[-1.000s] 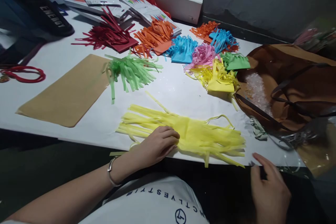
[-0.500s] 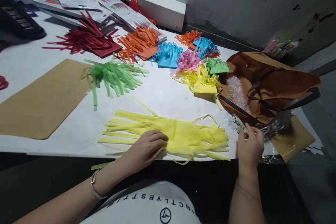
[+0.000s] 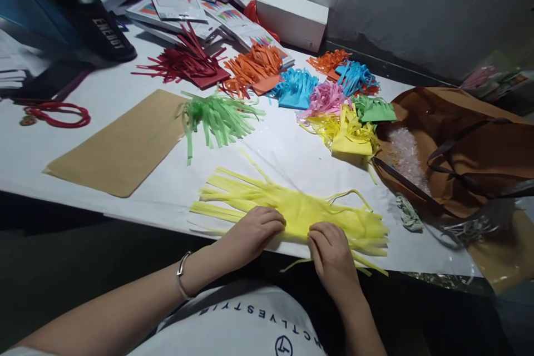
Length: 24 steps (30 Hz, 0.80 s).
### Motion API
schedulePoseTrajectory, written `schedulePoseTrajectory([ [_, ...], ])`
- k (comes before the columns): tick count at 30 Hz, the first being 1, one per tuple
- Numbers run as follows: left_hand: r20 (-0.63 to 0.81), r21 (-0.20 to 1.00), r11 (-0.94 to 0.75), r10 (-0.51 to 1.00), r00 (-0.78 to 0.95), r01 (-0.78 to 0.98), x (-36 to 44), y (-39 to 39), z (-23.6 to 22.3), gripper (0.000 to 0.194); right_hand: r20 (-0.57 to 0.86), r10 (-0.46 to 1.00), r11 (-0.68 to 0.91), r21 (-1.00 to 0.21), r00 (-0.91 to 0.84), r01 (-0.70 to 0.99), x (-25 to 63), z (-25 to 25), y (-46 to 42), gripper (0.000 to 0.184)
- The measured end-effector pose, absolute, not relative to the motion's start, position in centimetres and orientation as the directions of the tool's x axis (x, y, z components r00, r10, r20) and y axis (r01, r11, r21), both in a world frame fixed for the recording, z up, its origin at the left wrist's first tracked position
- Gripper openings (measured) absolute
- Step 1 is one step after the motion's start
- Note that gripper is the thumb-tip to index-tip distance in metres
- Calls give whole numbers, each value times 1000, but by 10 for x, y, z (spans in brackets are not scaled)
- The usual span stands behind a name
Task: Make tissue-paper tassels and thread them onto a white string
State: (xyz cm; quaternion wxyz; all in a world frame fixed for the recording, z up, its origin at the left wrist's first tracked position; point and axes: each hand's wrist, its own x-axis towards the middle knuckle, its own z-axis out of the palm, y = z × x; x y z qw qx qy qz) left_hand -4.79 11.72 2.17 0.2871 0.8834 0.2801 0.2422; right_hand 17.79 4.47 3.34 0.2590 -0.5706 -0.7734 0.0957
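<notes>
Yellow tissue paper (image 3: 298,208) with fringe cut at both ends lies spread along the table's front edge. At the near edge of its uncut middle, my left hand (image 3: 262,231) closes its curled fingers on the paper. My right hand (image 3: 331,247) pinches the same edge a little to the right, fingertips bent inward. Loose yellow strips stick out above and below the paper. Right of it lies a small crumpled whitish-green bundle (image 3: 409,212), with neither hand touching it.
A green tassel (image 3: 223,117) rests by a brown envelope (image 3: 120,144). Behind are folded fringe bundles in red (image 3: 187,64), orange, blue, pink, green and yellow (image 3: 352,142). A brown bag (image 3: 479,150) sits at right. Printed packets and a white box (image 3: 292,18) line the back.
My right hand has moved left from the small crumpled bundle to the yellow paper's near edge. My left hand stays on the paper. The view has turned to the left.
</notes>
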Motion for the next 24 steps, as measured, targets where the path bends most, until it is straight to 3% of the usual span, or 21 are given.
schedulePoseTrajectory([
  [6, 124, 608, -639, 663, 739, 471, -37, 124, 38, 20, 148, 961, 278, -501, -236, 820, 184, 42, 51, 19],
  [10, 130, 639, -627, 659, 741, 446, -38, 127, 42, 19, 181, 952, 302, -422, -247, 855, 180, 42, 55, 10],
  [13, 152, 651, -604, 697, 701, 460, -41, 127, 38, 20, 212, 947, 308, -383, -241, 871, 175, 36, 58, 17],
  [15, 145, 604, -595, 736, 661, 530, -39, 129, 35, 19, 220, 956, 265, -370, -193, 890, 174, 31, 63, 20],
  [20, -6, 335, -531, 824, 566, 778, -23, 149, 37, 18, 221, 973, 134, -298, -68, 945, 175, 20, 83, 24],
  [24, -65, 289, -509, 834, 547, 811, -11, 168, 40, 18, 249, 968, 36, -221, 21, 975, 176, 18, 98, 24],
])
